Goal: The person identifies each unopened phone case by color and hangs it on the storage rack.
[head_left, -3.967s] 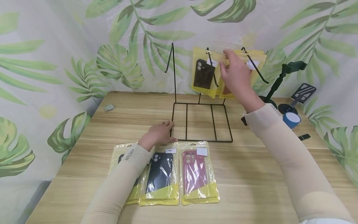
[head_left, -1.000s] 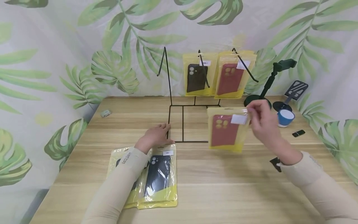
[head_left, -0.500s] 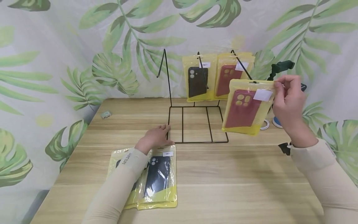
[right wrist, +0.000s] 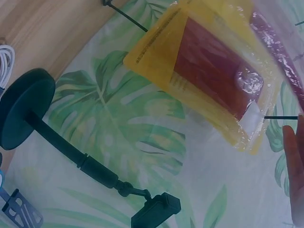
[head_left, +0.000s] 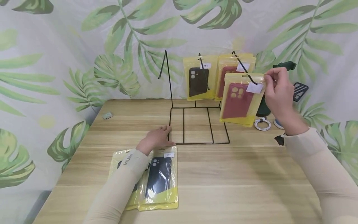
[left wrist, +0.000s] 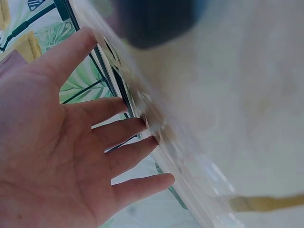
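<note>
My right hand [head_left: 279, 93] pinches the top right corner of a yellow zip pouch [head_left: 237, 102] with a red phone case inside. That pouch is at the front end of the rack's right hook [head_left: 246, 70]; the hook's tip shows in front of its white label. Behind it hang more pouches with a red phone case [head_left: 227, 71], and a pouch with a black phone case [head_left: 198, 81] hangs on the middle hook. My left hand [head_left: 156, 137] rests at the left side of the black wire rack [head_left: 183, 124], fingers [left wrist: 128, 156] extended.
Two pouches with dark phone cases [head_left: 159, 177] lie on the wooden table [head_left: 223, 186], one partly under the left forearm. The rack's left hook [head_left: 162, 65] is bare. A green stand [right wrist: 99, 171], a coiled white cable [head_left: 262, 124] and a phone-case-shaped stand [head_left: 300, 91] are at right.
My right hand took the red-case pouch from the table, lifted it, and moved it left and back to the right hook's tip. The left hand stayed in place.
</note>
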Motion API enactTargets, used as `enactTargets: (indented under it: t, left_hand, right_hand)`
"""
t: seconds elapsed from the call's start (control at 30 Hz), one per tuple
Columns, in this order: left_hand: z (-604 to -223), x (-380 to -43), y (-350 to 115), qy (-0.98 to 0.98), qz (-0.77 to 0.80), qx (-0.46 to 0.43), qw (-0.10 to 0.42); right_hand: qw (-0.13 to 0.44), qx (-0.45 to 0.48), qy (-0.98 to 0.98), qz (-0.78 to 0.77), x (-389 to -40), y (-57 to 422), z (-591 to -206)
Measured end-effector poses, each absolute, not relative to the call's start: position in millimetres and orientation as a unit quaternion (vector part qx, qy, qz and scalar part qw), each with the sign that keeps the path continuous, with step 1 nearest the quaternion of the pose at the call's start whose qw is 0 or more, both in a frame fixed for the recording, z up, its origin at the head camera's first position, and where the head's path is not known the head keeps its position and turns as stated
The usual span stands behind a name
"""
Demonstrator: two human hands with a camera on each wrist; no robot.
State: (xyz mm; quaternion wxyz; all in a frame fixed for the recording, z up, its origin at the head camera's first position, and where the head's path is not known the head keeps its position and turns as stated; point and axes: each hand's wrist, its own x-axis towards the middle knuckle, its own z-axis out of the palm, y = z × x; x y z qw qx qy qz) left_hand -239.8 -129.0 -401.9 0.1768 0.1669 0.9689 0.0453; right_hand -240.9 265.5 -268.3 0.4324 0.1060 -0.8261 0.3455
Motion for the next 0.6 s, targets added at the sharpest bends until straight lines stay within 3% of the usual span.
enactTargets:
  t: [0.6]
  left_hand:
    - [-401,-239,-129,0.969,0.046,0.165,0.176]
  right_hand:
    - [0.375,0.072,-0.876,0.295,-296,259,-259]
